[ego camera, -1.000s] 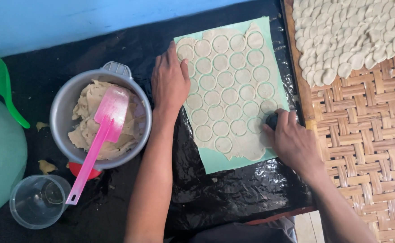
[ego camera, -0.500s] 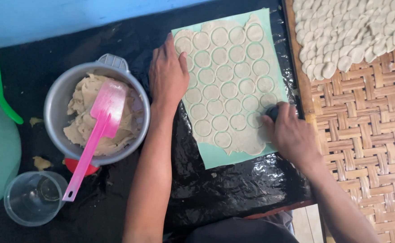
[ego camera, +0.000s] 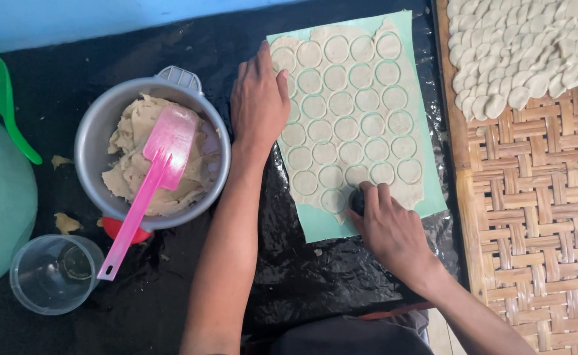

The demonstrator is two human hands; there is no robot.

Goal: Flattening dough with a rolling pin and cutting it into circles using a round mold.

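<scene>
Right hand (ego camera: 391, 230) clenched on round cutter (ego camera: 357, 200), left hand (ego camera: 257, 105) flat on dough sheet (ego camera: 348, 105).

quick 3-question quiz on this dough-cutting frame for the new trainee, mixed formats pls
1. True or false: the left hand lies flat on the upper left corner of the rolled dough sheet.
2. The pink spatula rests in: A) the clear plastic cup B) the metal bowl of dough scraps C) the woven bamboo tray
3. Fill in: the right hand presses a small dark round cutter at the sheet's ____ edge.

Key: 1 true; 2 B; 3 bottom (the edge nearest the person)
</scene>
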